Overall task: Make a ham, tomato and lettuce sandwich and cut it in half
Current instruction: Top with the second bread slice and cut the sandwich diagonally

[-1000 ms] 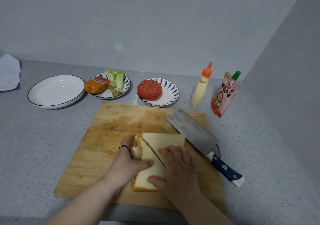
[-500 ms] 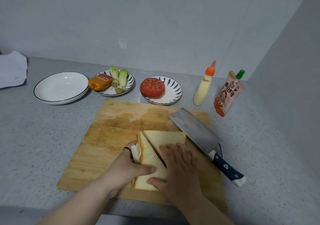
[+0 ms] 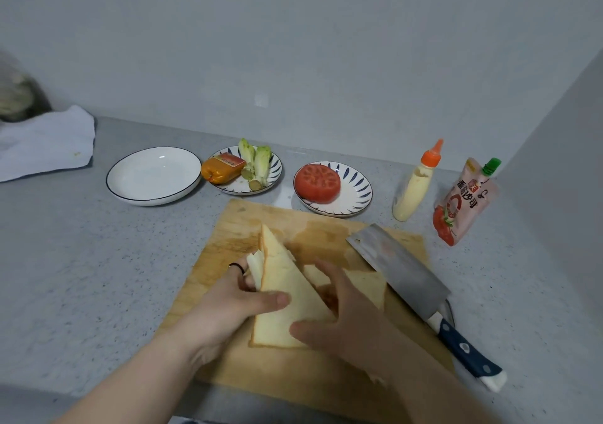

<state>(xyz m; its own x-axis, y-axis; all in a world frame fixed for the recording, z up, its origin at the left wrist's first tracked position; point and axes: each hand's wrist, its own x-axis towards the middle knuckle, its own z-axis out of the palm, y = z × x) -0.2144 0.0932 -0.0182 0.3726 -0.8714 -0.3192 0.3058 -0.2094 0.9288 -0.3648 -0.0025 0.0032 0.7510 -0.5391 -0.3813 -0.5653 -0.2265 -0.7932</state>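
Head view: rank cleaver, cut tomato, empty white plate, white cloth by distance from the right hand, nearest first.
1. Cleaver, just right of the right hand, on the board.
2. Cut tomato, behind the board, centre.
3. Empty white plate, back left.
4. White cloth, far left.

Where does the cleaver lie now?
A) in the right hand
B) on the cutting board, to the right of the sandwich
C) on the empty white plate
B: the cleaver lies with its blade flat on the cutting board, right of the sandwich.
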